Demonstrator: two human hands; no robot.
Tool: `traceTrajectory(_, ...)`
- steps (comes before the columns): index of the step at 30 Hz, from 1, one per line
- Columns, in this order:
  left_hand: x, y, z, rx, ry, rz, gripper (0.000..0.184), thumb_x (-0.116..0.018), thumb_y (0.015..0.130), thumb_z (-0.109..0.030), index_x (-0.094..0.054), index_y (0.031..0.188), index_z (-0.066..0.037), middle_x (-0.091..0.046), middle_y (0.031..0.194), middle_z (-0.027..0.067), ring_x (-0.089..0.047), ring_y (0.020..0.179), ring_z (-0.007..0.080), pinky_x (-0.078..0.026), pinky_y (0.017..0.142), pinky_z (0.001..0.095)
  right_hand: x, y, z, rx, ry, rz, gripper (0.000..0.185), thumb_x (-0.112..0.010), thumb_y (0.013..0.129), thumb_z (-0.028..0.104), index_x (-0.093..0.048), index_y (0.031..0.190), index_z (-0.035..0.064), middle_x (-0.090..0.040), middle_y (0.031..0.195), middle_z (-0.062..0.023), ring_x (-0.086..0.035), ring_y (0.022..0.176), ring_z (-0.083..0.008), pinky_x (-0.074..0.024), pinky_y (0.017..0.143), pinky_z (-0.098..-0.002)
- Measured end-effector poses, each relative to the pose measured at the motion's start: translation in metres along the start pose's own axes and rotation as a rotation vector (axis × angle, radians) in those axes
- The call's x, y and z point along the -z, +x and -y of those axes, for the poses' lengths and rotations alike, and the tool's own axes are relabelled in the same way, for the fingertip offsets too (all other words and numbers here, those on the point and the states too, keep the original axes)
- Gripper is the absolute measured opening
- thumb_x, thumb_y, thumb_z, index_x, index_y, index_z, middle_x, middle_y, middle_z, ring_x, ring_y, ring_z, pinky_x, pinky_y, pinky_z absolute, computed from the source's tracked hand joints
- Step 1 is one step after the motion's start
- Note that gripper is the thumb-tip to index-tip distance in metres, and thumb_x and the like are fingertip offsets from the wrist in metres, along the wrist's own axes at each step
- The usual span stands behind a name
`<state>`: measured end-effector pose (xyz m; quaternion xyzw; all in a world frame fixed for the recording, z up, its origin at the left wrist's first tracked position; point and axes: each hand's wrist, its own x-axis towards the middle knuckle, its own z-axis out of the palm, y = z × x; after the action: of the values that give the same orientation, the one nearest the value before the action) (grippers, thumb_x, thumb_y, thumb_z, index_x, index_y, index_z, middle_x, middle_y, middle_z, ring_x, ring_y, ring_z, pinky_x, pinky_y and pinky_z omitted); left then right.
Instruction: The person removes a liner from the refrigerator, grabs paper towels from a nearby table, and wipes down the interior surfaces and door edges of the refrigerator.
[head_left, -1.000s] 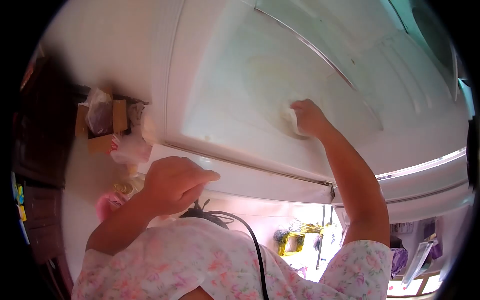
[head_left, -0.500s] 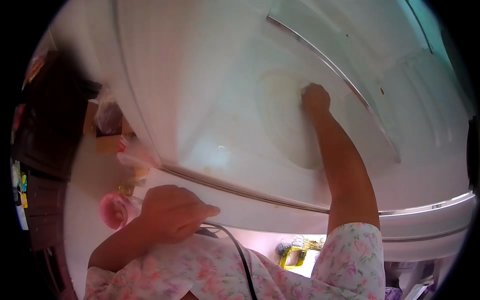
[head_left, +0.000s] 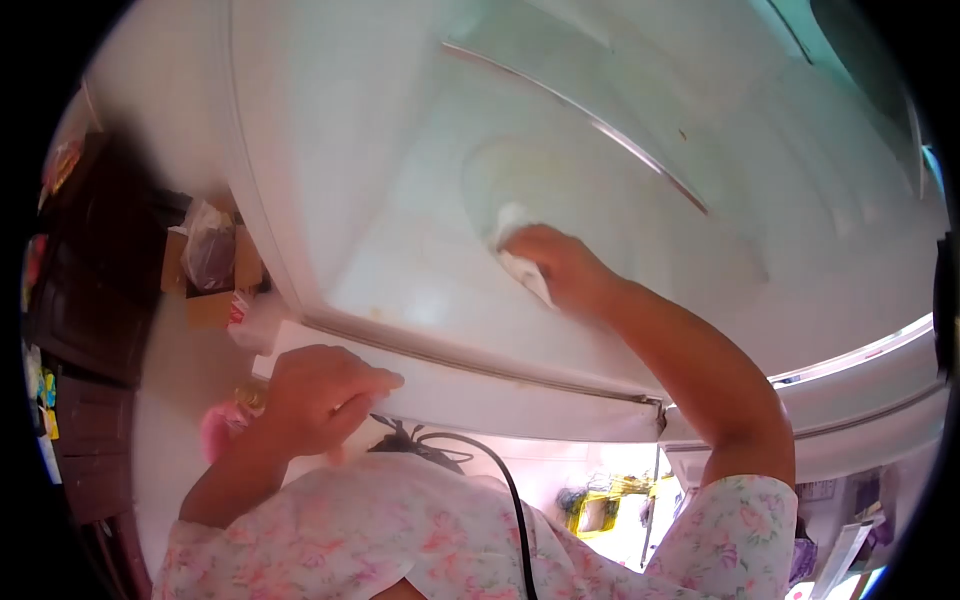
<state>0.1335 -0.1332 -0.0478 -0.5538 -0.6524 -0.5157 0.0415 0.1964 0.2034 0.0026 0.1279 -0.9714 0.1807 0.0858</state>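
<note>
A crumpled white cloth [head_left: 528,272] is bunched under my right hand [head_left: 555,262], whose fingers are closed around it. The hand presses it against a large, glossy white appliance panel [head_left: 400,250] with a rounded recess. A thin, shiny strip [head_left: 600,125] crosses the panel beyond that hand. My left hand [head_left: 325,395] hovers near the panel's lower edge, its fingers curled together with the index finger pointing right. No object shows in it.
At the left, an open cardboard box [head_left: 212,270] holds a plastic bag, with dark cabinets [head_left: 95,300] farther left. A pink round object [head_left: 225,430] is behind my left forearm. A black cable [head_left: 510,490] hangs before my chest. A yellow-framed item [head_left: 597,512] lies below.
My right hand has slid left and down across the panel, and the white cloth has come into view. My left hand has shifted slightly left and up. The camera view has also moved.
</note>
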Motion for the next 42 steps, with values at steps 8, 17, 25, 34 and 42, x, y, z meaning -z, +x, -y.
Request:
traceTrajectory(8,-0.002,0.000,0.001,0.042,0.089,0.017,0.021,-0.065,0.071,-0.005,-0.069,0.089,-0.014,-0.063,0.066,0.0010,-0.059,0.057,0.0198,-0.045,0.052,0.0326,-0.027,0.088,-0.075,-0.008,0.006,-0.244,0.035,-0.052,0.076,-0.008,-0.066,0.104,0.0076,-0.063,0.107,-0.0172,-0.057,0.103,-0.0337,-0.0442,0.093,-0.0353)
traceTrajectory(17,0.003,-0.001,0.002,-0.001,0.041,0.020,0.023,-0.057,0.066,0.004,-0.067,0.084,-0.006,-0.063,0.065,0.0044,-0.061,0.056,0.0206,-0.045,0.053,0.0322,0.034,0.032,-0.127,-0.522,-0.823,0.030,0.031,-0.058,0.081,0.009,-0.060,0.112,0.0072,-0.061,0.114,-0.0125,-0.058,0.107,-0.0297,-0.0482,0.090,-0.0388)
traceTrajectory(25,0.004,-0.004,0.007,-0.087,-0.108,-0.030,0.022,-0.064,0.072,-0.001,-0.068,0.091,-0.011,-0.058,0.062,0.0038,-0.055,0.053,0.0212,-0.042,0.048,0.0331,0.039,0.004,0.007,-0.690,-0.886,0.927,0.018,-0.057,0.075,0.010,-0.072,0.085,0.0050,-0.068,0.095,-0.0149,-0.066,0.091,-0.0296,-0.0526,0.073,-0.0411)
traceTrajectory(34,0.009,-0.004,0.010,-0.085,-0.143,0.016,0.021,-0.064,0.072,-0.002,-0.069,0.091,-0.010,-0.061,0.066,0.0045,-0.058,0.056,0.0214,-0.046,0.051,0.0326,0.049,0.023,-0.046,-0.648,-0.326,-0.187,0.024,-0.055,0.081,0.015,-0.059,0.104,0.0111,-0.067,0.092,-0.0168,-0.064,0.083,-0.0343,-0.0505,0.073,-0.0399)
traceTrajectory(42,0.011,-0.003,0.008,-0.113,-0.161,-0.001,0.022,-0.065,0.072,0.000,-0.069,0.091,-0.010,-0.062,0.067,0.0046,-0.058,0.057,0.0211,-0.046,0.052,0.0323,0.046,-0.017,-0.019,-0.813,-0.748,0.598,0.024,-0.054,0.085,0.023,-0.066,0.090,0.0030,-0.067,0.096,-0.0162,-0.064,0.091,-0.0328,-0.0520,0.076,-0.0409)
